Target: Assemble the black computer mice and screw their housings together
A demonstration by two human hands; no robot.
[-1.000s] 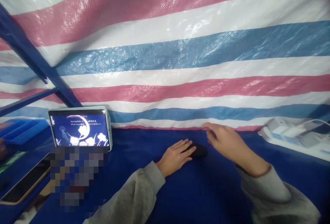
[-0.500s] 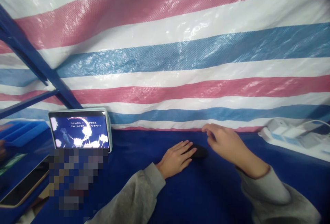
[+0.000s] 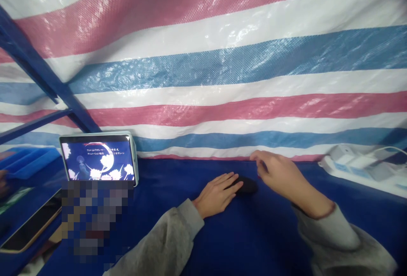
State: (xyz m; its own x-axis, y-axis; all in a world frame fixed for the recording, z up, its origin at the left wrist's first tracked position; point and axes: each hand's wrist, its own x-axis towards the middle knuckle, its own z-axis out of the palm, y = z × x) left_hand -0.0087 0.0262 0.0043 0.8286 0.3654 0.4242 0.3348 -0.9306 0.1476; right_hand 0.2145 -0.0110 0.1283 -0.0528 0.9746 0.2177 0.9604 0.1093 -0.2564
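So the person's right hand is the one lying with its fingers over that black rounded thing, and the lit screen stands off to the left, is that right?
Not quite: in the head view, the left hand lies with its fingers over the black rounded thing. The lit screen does stand off to the left.

You wear loose grey sleeves (image 3: pixel 162 242), creased and faintly mottled, ending in paler grey cuffs (image 3: pixel 191 216).
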